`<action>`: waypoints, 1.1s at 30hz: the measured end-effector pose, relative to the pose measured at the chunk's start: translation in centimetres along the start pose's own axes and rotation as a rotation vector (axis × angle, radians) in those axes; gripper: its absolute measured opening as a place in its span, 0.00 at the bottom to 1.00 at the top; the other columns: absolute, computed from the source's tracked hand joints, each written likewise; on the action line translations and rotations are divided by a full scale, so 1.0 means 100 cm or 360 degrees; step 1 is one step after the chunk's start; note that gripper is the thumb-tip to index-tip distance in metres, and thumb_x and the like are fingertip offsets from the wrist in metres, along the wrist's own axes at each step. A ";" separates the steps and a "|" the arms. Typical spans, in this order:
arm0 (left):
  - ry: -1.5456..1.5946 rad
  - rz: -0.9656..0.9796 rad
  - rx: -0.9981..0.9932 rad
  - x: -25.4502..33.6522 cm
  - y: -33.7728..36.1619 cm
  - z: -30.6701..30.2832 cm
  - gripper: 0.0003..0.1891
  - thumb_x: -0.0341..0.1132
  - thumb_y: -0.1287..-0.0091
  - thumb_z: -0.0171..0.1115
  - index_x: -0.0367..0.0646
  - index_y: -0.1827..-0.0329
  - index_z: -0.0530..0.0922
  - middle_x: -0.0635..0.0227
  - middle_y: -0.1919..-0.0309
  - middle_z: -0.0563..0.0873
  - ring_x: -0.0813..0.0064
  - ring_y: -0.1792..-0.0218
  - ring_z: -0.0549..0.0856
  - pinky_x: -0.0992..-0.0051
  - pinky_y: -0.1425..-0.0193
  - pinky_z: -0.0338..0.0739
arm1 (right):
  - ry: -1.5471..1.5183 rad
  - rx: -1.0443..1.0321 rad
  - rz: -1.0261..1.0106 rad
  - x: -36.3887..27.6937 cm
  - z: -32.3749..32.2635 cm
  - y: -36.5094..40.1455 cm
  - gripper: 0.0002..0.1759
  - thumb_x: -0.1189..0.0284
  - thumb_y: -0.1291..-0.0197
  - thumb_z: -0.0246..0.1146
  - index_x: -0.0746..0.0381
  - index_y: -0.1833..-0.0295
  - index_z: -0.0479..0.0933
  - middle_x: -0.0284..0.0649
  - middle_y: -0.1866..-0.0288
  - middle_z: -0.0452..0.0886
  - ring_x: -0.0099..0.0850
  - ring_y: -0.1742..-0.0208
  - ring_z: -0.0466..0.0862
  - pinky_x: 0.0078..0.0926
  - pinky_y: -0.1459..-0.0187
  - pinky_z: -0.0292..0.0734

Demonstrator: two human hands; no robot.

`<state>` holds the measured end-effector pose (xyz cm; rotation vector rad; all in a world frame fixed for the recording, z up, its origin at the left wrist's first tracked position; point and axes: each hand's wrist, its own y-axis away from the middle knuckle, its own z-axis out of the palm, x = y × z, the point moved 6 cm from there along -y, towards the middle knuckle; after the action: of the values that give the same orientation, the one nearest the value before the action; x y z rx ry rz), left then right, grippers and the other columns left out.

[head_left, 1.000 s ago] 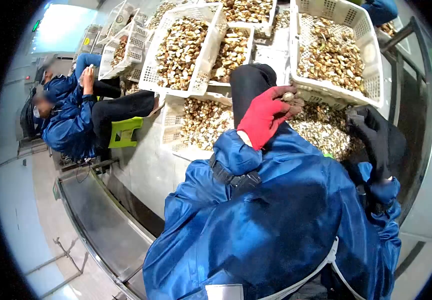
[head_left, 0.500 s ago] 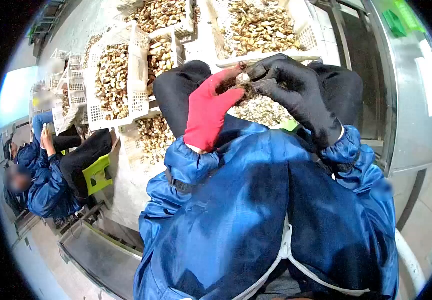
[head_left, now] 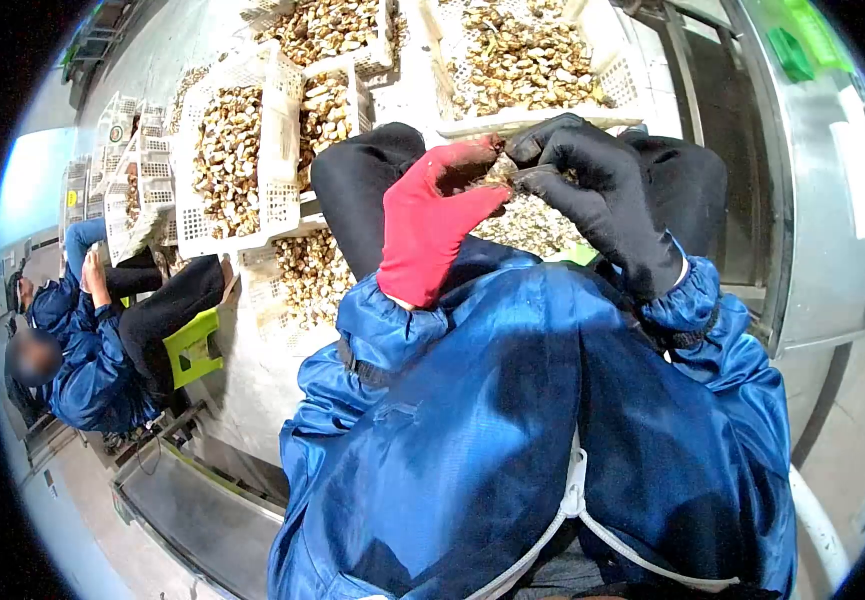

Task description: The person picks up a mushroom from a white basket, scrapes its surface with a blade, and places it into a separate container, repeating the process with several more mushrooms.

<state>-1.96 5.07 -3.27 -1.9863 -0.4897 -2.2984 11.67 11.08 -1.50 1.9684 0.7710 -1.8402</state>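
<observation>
My left hand (head_left: 430,222), in a red glove, is curled around a small brown shellfish (head_left: 497,170) held up over my knees. My right hand (head_left: 592,190), in a black glove, meets it from the right. Its fingertips pinch the same shellfish, with a thin dark piece between them that I cannot make out. Both hands hover just in front of a white perforated crate (head_left: 537,120) filled with shellfish. A loose heap of shells (head_left: 527,220) lies below the hands, between my black-trousered legs. My blue coat fills the lower view.
More white crates (head_left: 277,190) of shellfish stand at the left and back. A co-worker in a blue coat (head_left: 92,375) sits at far left on a green stool (head_left: 192,345). A metal trough (head_left: 197,515) runs below; a steel frame (head_left: 822,200) rises at right.
My right hand came up from the right and joined the left at the shellfish. The view swung toward the right. In the last half second the hands barely moved.
</observation>
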 end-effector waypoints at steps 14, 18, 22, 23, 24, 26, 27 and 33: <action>-0.0354 0.0281 -0.0127 0.006 0.001 0.003 0.17 0.20 0.53 0.67 0.37 0.58 0.79 0.65 0.58 0.80 0.77 0.56 0.78 0.80 0.49 0.71 | -0.0118 0.0091 0.0419 0.013 -0.006 0.002 0.08 0.71 0.47 0.61 0.66 0.69 0.74 0.33 0.75 0.75 0.20 0.69 0.74 0.19 0.67 0.70; -0.0496 0.0465 -0.0111 0.011 0.000 0.005 0.19 0.18 0.55 0.66 0.36 0.57 0.77 0.64 0.58 0.80 0.75 0.55 0.79 0.79 0.49 0.72 | -0.0254 0.0012 0.0335 0.007 0.000 -0.001 0.08 0.72 0.50 0.64 0.66 0.70 0.73 0.34 0.71 0.76 0.20 0.66 0.75 0.19 0.65 0.71; -0.0649 0.0818 -0.0072 0.007 0.000 0.011 0.25 0.16 0.56 0.64 0.37 0.51 0.73 0.63 0.55 0.79 0.73 0.53 0.79 0.77 0.47 0.73 | 0.0079 0.0048 0.0277 0.015 -0.002 -0.002 0.08 0.73 0.51 0.64 0.66 0.71 0.73 0.34 0.71 0.75 0.20 0.67 0.75 0.18 0.65 0.71; -0.0833 0.0905 -0.0110 0.012 0.002 0.012 0.27 0.16 0.56 0.64 0.37 0.49 0.71 0.61 0.52 0.78 0.72 0.51 0.78 0.76 0.47 0.73 | 0.0048 0.0081 0.0312 0.019 -0.003 -0.002 0.08 0.73 0.51 0.63 0.66 0.71 0.73 0.34 0.72 0.75 0.20 0.68 0.75 0.18 0.65 0.71; -0.0750 0.0867 -0.0124 0.010 0.001 0.011 0.27 0.16 0.56 0.64 0.37 0.49 0.71 0.61 0.51 0.77 0.72 0.51 0.78 0.76 0.47 0.73 | -0.0286 0.0130 0.0495 0.012 -0.004 -0.002 0.07 0.74 0.51 0.62 0.67 0.71 0.73 0.35 0.73 0.76 0.21 0.70 0.76 0.19 0.68 0.70; -0.0582 0.0786 -0.0149 0.003 -0.003 0.010 0.27 0.17 0.55 0.65 0.37 0.49 0.70 0.61 0.49 0.77 0.71 0.50 0.78 0.76 0.46 0.73 | -0.0355 0.0102 0.0574 0.022 -0.012 -0.003 0.06 0.75 0.50 0.61 0.67 0.69 0.74 0.36 0.73 0.77 0.22 0.71 0.77 0.19 0.67 0.72; -0.0705 0.0718 -0.0112 0.014 0.001 0.012 0.28 0.18 0.55 0.66 0.37 0.48 0.69 0.61 0.48 0.76 0.73 0.51 0.78 0.76 0.47 0.73 | -0.0328 0.0123 0.0560 0.021 -0.013 -0.003 0.06 0.75 0.50 0.61 0.67 0.69 0.74 0.36 0.73 0.78 0.22 0.71 0.77 0.19 0.67 0.72; 0.0113 -0.0076 -0.0117 -0.006 -0.005 0.003 0.27 0.24 0.51 0.66 0.36 0.45 0.69 0.64 0.48 0.76 0.77 0.53 0.78 0.78 0.49 0.73 | -0.0281 0.0145 0.0311 0.004 -0.007 0.000 0.07 0.73 0.47 0.60 0.67 0.67 0.74 0.34 0.71 0.77 0.20 0.68 0.75 0.18 0.65 0.71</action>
<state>-1.68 5.56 -3.87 -1.9371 -0.4588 -2.4395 12.24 11.56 -1.81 1.8306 0.4331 -1.9268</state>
